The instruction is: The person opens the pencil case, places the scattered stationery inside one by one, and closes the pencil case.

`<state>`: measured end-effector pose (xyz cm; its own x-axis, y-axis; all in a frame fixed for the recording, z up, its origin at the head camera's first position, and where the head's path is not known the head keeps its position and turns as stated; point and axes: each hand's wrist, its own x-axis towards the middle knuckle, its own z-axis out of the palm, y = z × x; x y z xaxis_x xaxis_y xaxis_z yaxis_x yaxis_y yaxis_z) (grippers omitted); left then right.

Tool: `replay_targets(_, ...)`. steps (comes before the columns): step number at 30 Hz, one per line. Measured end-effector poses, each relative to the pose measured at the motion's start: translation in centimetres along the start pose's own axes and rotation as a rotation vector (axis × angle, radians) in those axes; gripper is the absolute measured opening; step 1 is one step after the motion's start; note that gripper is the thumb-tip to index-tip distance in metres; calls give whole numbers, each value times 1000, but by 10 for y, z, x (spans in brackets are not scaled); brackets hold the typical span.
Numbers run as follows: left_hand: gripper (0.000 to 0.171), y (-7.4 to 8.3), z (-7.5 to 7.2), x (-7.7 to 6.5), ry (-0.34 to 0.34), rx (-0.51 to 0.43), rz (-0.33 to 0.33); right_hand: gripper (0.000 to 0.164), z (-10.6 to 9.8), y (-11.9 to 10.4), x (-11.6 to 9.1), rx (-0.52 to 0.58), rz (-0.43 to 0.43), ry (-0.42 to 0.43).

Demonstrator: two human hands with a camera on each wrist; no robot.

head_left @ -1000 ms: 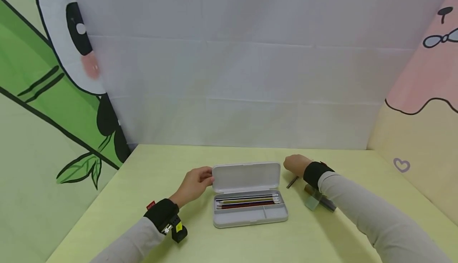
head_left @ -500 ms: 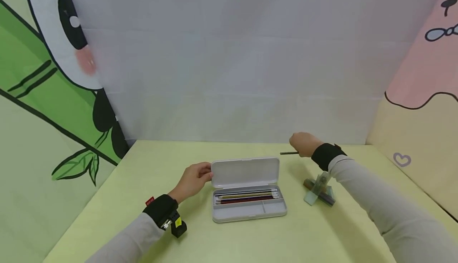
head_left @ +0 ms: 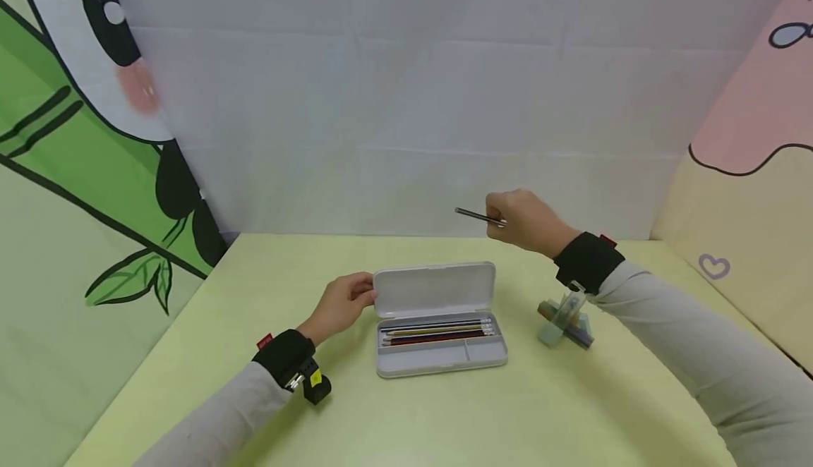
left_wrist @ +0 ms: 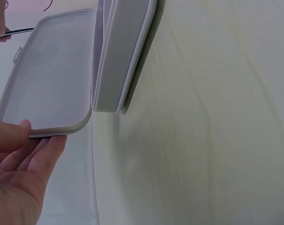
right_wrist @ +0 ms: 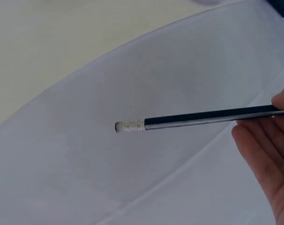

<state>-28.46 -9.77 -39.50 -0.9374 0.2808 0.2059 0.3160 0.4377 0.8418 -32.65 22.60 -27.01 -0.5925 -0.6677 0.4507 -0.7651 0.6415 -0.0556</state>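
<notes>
A pale grey pencil case (head_left: 441, 360) stands with its lid raised on the table, several pencils (head_left: 438, 331) lying in its long back compartment. My left hand (head_left: 339, 306) pinches the left edge of the lid (left_wrist: 60, 65), thumb on the inner face and fingers behind, as the left wrist view shows. Up above the table, against the pale back wall, my right hand (head_left: 527, 221) grips a dark pencil with silver stripes (right_wrist: 193, 117). A white ferrule and a dark-tipped eraser show at its free end. The case's two small front compartments hold nothing.
Right of the case lies a small pile (head_left: 565, 322) of translucent greenish pieces and brown and grey bars, under my right forearm. A pale cloth wall (head_left: 419, 100) rises behind the table's back edge, with printed side walls left and right.
My right hand has lifted the pencil from the table beside the case, moving up and then left, and the pencil has swung round to point left. The left hand keeps its hold on the lid.
</notes>
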Motion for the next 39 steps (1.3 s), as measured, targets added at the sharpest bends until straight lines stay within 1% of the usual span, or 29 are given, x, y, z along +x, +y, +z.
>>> replay_targets(3,24,0,1,2,-4,7,-5,14,0,-29,4,10,-85,70)
replay_targets(5,24,-1,1,3,-4,11,-7,13,5,-49,5,15,-147,67)
replay_targets(6,23,-1,1,3,-3,13,-5,14,8,-58,5,13,-167,45)
replay_targets(8,23,-1,0,3,-1,10,6,16,17,-76,4,5,-190,-28)
replay_targets(10,23,0,0,4,-1,4,18,20,28,-89,1,-1,-189,-119)
replay_targets(12,23,-1,1,5,-2,-3,27,23,42,-97,-3,-9,-174,-215)
replay_targets(14,23,-1,2,5,-3,-12,25,24,57,-101,-7,-14,-161,-297)
replay_targets(16,23,-2,2,4,-5,-15,21,21,71,-103,-11,-11,-136,-367)
replay_targets(18,23,-2,3,3,-7,-20,15,17,81,-105,-14,-19,-112,-415)
replay_targets(20,23,-1,4,1,-10,-23,13,15,89,-105,-15,-17,-89,-443)
replay_targets(25,23,0,3,0,-6,-14,10,14,102,-101,-15,-13,-79,-437)
replay_targets(30,23,-1,3,0,0,-8,7,16,110,-97,-14,-4,-80,-419)
replay_targets(34,23,-1,1,-1,2,-7,15,17,114,-97,-13,5,-70,-411)
replay_targets(39,22,0,0,-1,1,-7,24,13,114,-98,-14,23,-50,-426)
